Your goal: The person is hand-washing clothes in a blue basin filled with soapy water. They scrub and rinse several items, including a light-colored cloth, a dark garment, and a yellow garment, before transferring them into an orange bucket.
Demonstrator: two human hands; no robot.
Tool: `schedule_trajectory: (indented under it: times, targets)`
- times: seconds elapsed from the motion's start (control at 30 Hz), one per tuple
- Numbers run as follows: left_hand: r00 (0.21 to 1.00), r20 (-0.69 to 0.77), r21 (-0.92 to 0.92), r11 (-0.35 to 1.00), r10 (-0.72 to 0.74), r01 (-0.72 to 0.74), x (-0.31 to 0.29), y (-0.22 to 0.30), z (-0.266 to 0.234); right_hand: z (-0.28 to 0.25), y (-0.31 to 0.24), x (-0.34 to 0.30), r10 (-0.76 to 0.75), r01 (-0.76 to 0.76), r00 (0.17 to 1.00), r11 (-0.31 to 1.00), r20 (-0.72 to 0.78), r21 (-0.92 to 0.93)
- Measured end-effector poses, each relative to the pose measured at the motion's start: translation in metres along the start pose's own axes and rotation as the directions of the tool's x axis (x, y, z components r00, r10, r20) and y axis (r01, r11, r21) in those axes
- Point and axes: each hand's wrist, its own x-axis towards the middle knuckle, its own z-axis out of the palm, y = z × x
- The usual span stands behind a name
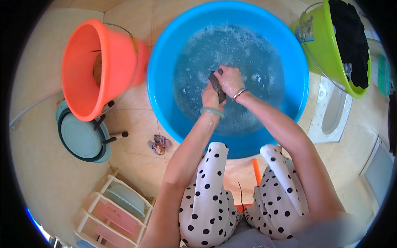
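A wide blue basin [154,78] stands on the tiled floor in front of my knees, partly filled with foamy, bubbly water [248,53]. Over the middle of it, my two hands are together on a small, wet, dark grey cloth [216,84]. My left hand [210,97], with a pale green bangle at its wrist, is closed round the lower left side of the cloth. My right hand [230,82], wearing a thin bracelet, grips the cloth from the upper right. Part of the cloth is hidden by the fingers, so its exact kind does not show.
An orange bucket [84,37] with something brown inside stands left. At right, a green bucket [318,58] holds black cloth [350,41]. A crumpled greyish cloth [159,144] lies on the floor near a folding basin [82,134], a white rack [101,197] and a squat toilet [331,111].
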Motion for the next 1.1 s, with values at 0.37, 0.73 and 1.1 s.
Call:
schedule_trajectory:
  times: [0.37,0.73,1.1]
  targets:
    - [1.0,0.015,0.062,0.998,-0.017,0.017,-0.024,0.004,-0.005,-0.004,0.023,0.01,0.037,-0.011,0.993,0.975,0.111,-0.222]
    - [0.899,0.429,-0.171,0.969,-0.089,0.178,0.026,0.018,-0.048,-0.002,0.042,-0.011,-0.407,0.409,0.912,0.912,-0.045,0.038]
    - [0.774,0.625,-0.297,0.948,0.104,0.112,-0.004,0.036,-0.042,-0.019,-0.108,-0.064,-0.66,0.66,0.751,0.751,-0.021,0.004]
